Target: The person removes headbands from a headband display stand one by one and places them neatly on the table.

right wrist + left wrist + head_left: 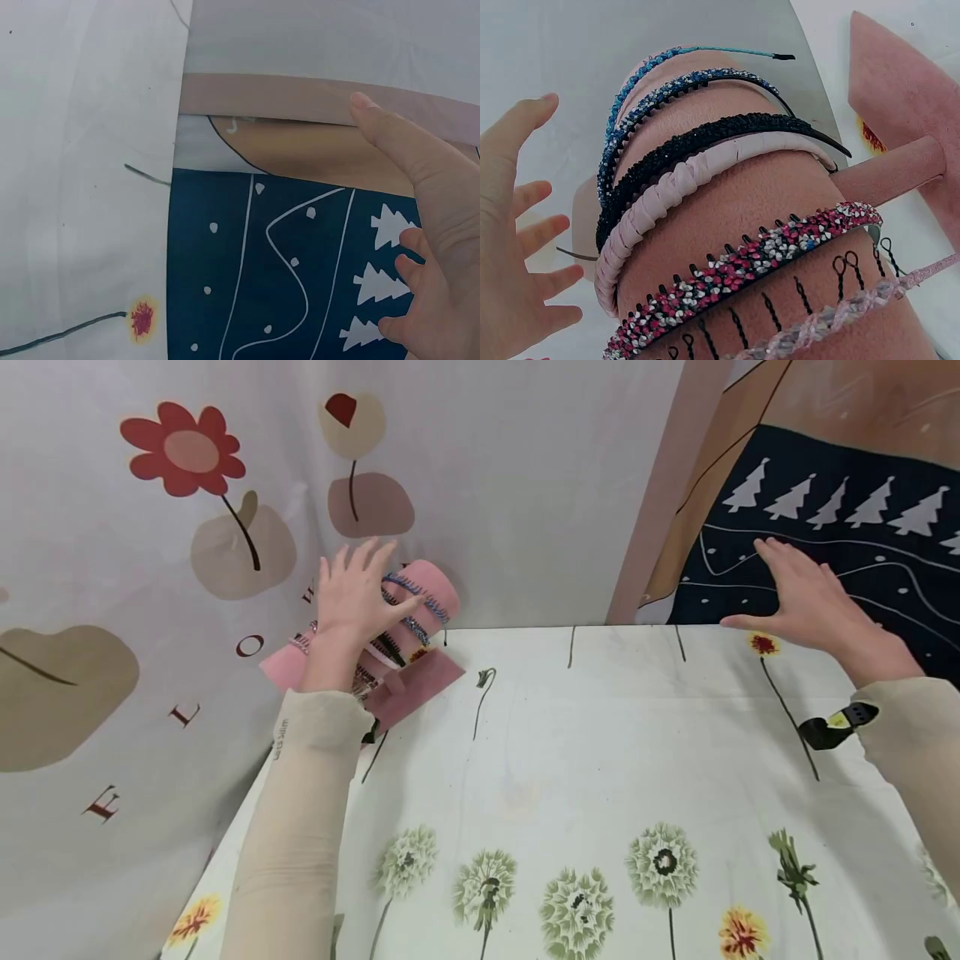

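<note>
A pink roll-shaped headband stand (438, 578) tilts at the back left of the table, its flat pink base (420, 687) toward the front right. Over it, my left hand (352, 602) is held with fingers spread; the left wrist view shows it beside the roll, gripping nothing. Several headbands circle the roll: a turquoise one (641, 73), a blue-and-silver one (676, 91), a black beaded one (697, 139), a pale pink wrapped one (671, 187), a red-and-silver studded one (739, 268) and a clear-beaded pink one (832, 321). My right hand (813, 602) hovers, fingers apart and holding nothing, near the back right edge.
A white flower-printed cloth (570, 752) covers the table. Behind it hangs a pale curtain (525, 485) with flowers and letters. Dark blue fabric with white trees (750, 560) lies beyond the right back edge. A black strap (832, 727) is at my right wrist.
</note>
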A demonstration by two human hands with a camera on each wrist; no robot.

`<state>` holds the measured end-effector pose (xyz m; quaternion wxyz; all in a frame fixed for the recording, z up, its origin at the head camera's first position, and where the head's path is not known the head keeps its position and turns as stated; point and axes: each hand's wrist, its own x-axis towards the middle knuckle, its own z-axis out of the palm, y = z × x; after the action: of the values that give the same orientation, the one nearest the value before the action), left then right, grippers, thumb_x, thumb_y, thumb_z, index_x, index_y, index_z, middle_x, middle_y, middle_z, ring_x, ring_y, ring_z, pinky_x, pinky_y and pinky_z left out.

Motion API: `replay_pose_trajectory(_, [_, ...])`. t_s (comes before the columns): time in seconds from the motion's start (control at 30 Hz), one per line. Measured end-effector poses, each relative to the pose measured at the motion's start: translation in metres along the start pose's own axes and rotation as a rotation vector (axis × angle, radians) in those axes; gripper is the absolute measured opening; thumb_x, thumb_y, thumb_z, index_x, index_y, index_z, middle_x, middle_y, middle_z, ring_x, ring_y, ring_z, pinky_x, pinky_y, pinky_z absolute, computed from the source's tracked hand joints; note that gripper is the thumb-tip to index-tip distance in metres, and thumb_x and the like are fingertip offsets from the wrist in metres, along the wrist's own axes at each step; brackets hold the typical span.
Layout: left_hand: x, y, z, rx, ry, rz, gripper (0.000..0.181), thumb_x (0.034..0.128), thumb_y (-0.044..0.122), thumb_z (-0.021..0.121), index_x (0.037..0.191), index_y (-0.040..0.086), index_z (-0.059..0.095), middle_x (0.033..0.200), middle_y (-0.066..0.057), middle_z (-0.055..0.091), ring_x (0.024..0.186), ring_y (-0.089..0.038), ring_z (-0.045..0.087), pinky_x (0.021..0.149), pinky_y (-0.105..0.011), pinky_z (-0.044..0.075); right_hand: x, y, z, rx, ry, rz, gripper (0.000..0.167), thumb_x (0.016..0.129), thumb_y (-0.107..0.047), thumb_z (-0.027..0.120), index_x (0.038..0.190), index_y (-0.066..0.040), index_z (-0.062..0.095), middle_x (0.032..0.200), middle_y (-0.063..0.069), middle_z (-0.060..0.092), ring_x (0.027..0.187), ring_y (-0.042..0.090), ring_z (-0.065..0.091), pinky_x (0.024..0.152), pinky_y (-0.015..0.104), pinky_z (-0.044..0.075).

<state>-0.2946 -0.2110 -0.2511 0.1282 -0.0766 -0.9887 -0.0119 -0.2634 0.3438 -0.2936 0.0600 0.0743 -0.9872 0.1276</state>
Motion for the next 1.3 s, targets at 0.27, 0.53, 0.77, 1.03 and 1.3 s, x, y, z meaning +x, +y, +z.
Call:
replay_pose_trajectory(0.27, [-0.003, -0.001, -0.001, -0.044, 0.029, 0.011, 0.085, 0.0914, 0.055, 0.059, 0.16, 0.023, 0.02, 0.163, -0.01, 0.03, 0.15, -0.038, 0.025, 0.128, -0.06, 0.007, -0.001, 0.0, 0.004, 0.033, -0.025, 0.0, 0.111, 0.088, -0.052, 0.068, 0.159, -0.001, 0.0, 0.164, 0.028, -0.003, 0.151, 0.05, 0.0, 0.12, 0.072, 0.001])
replay_pose_trajectory(0.53, [-0.008, -0.001, 0.0, -0.077, 0.045, 0.003, 0.084, 0.0918, 0.051, 0.061, 0.16, 0.024, 0.019, 0.158, -0.015, 0.037, 0.147, -0.037, 0.031, 0.129, -0.056, 0.01, -0.003, -0.003, 0.01, 0.064, -0.043, 0.005, 0.105, 0.09, -0.05, 0.068, 0.159, -0.001, 0.005, 0.164, 0.028, 0.001, 0.15, 0.05, 0.004, 0.118, 0.074, 0.01])
replay_pose_trajectory(0.77, [-0.009, -0.002, -0.005, -0.11, 0.063, 0.003, 0.083, 0.0922, 0.048, 0.06, 0.16, 0.026, 0.018, 0.157, -0.015, 0.04, 0.145, -0.039, 0.034, 0.129, -0.054, 0.012, -0.002, -0.005, 0.007, 0.071, -0.046, 0.015, 0.107, 0.089, -0.053, 0.068, 0.16, -0.004, 0.004, 0.164, 0.029, 0.003, 0.15, 0.051, 0.005, 0.117, 0.074, 0.012])
replay_pose_trajectory(1.03, [-0.011, 0.003, -0.008, -0.128, 0.067, -0.003, 0.083, 0.0924, 0.049, 0.061, 0.16, 0.028, 0.018, 0.155, -0.017, 0.042, 0.144, -0.039, 0.037, 0.128, -0.053, 0.017, -0.007, -0.001, 0.016, 0.086, -0.041, 0.036, 0.108, 0.089, -0.054, 0.066, 0.159, -0.003, 0.002, 0.163, 0.031, 0.006, 0.148, 0.053, 0.008, 0.117, 0.074, 0.014])
replay_pose_trajectory(1.3, [-0.019, 0.003, -0.004, -0.165, 0.108, -0.02, 0.063, 0.0929, 0.044, 0.059, 0.147, 0.017, 0.043, 0.15, -0.012, 0.048, 0.138, -0.037, 0.043, 0.116, -0.056, 0.037, -0.009, -0.006, 0.027, 0.124, -0.039, 0.056, 0.105, 0.09, -0.052, 0.067, 0.16, -0.003, 0.005, 0.163, 0.03, 0.008, 0.147, 0.053, 0.012, 0.115, 0.075, 0.019])
